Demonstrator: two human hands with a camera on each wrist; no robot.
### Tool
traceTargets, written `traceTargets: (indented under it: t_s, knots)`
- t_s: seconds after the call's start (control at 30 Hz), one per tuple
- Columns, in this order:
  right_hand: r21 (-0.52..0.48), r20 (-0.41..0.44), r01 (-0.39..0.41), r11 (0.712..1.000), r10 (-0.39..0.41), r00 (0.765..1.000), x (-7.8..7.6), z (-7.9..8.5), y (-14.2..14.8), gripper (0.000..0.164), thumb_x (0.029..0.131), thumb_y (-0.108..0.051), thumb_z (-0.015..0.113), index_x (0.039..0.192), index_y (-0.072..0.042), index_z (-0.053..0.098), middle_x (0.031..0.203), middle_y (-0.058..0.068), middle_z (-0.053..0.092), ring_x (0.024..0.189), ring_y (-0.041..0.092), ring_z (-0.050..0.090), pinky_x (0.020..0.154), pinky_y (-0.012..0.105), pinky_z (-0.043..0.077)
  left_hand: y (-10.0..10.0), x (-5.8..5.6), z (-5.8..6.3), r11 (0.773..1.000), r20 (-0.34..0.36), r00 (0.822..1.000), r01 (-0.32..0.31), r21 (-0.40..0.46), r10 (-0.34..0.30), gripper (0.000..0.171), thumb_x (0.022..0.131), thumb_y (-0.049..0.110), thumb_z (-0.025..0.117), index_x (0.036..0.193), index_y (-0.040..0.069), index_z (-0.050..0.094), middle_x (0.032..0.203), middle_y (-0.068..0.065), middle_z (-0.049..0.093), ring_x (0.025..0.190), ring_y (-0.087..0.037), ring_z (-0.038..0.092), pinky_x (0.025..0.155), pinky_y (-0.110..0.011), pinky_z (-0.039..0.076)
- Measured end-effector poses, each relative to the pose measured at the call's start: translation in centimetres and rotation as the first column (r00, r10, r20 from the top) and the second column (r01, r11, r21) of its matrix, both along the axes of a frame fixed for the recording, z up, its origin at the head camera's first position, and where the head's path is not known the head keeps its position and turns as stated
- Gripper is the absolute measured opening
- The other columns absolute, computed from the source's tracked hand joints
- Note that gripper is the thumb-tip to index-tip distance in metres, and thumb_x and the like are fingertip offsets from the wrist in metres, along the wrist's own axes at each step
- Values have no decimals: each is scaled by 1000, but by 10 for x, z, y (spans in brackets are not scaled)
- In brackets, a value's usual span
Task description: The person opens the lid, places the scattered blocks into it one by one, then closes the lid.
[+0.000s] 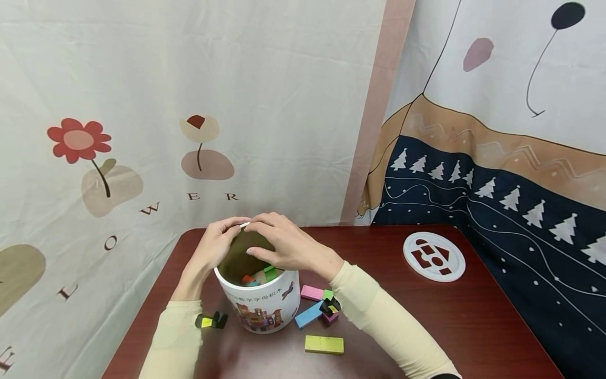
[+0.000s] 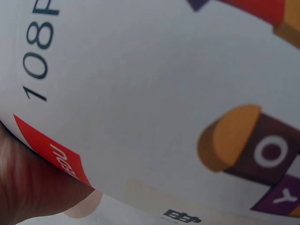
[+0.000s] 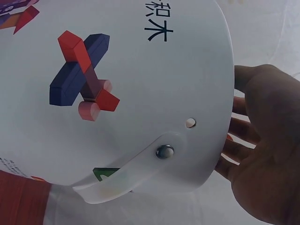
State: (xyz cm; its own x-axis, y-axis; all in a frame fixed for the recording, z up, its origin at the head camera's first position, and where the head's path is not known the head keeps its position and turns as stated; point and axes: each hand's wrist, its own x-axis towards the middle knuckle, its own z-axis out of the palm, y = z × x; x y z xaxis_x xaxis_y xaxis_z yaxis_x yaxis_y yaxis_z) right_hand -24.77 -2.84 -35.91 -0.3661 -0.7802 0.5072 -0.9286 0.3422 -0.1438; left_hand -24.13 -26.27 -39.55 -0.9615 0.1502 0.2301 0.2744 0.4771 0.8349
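Observation:
A white bucket [image 1: 270,310] printed with colourful block pictures stands on the table, several toy blocks [image 1: 270,273] visible inside it. My left hand [image 1: 215,245] grips its rim at the far left. My right hand [image 1: 284,242] reaches over the opening from the right, fingers bent onto the far rim and thumb over the inside. The two hands' fingertips nearly meet at the back. Up close in the left wrist view is the printed wall [image 2: 126,93], part of the left hand [image 2: 37,183] beside it. The right wrist view shows a riveted strap [image 3: 136,171] on the bucket.
Right of the bucket lie a pink block [image 1: 312,292], a blue block [image 1: 309,315], a yellow-green block [image 1: 324,345] and smaller pieces by the right wrist. A round white lid with shaped holes [image 1: 428,271] lies at the table's [image 1: 379,295] far right. Printed curtains hang behind.

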Motion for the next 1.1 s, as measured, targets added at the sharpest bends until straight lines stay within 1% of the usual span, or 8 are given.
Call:
traceTargets:
  t_s: [0.17,0.23,0.3,0.43,0.57,0.77,0.93,1.1]
  knots:
    - [3,-35,-21,1000,21,999,0,-1,0,51,99,-36,66,139,-5,63,141,11,59,133,21,47,113,40,36,0,0,1,1000,-9,1000,-15,-15,15,35,110,15,46,136,6,68,133,-9,67,118,-23,58,95,-42,47]
    - [13,-51,-19,1000,20,999,1,-2,0,54,100,-39,64,142,-5,61,144,12,57,136,22,44,115,43,34,0,0,1,1000,-14,1000,-20,-20,20,35,110,16,47,137,5,67,135,-9,66,121,-20,57,98,-43,46]
    - [27,-62,-9,1000,11,998,1,-2,0,57,100,-42,63,144,-6,59,146,12,55,138,23,42,116,45,32,-1,-1,0,1000,-18,1000,-20,-20,19,35,110,17,47,137,5,67,137,-10,64,124,-21,55,101,-46,44]
    - [72,-69,40,997,-35,997,1,-4,0,63,101,-51,57,150,-11,54,154,11,48,144,24,34,119,45,27,-1,-1,0,1000,-15,1000,-14,-21,14,35,111,19,47,137,7,67,140,-10,63,129,-22,52,106,-52,42]
    - [121,-40,84,989,-80,996,2,-5,2,69,102,-59,51,157,-18,45,163,7,36,150,25,21,122,47,19,-1,-1,-1,1000,-11,1000,-12,-23,12,35,111,21,47,137,10,68,140,-8,62,131,-22,51,106,-53,41]
    - [178,9,125,976,-129,992,6,-7,3,77,101,-67,42,166,-28,29,170,2,20,153,27,3,121,56,15,-1,0,0,1000,-6,1000,-13,-23,13,35,111,19,46,137,10,68,142,-9,62,131,-23,50,106,-54,40]
    - [192,26,133,972,-140,990,8,-7,3,78,101,-69,40,167,-32,23,171,-4,12,153,25,-2,122,56,12,-1,0,0,1000,3,1000,-11,-21,11,35,111,15,45,137,10,68,142,-10,61,130,-24,51,106,-54,41]
    - [177,41,131,975,-140,989,8,-8,6,77,101,-69,40,167,-34,22,171,-6,11,153,23,-3,123,55,11,-2,-1,0,1000,-4,1000,-10,-25,10,35,111,18,46,137,10,68,141,-9,61,130,-24,51,105,-54,40]
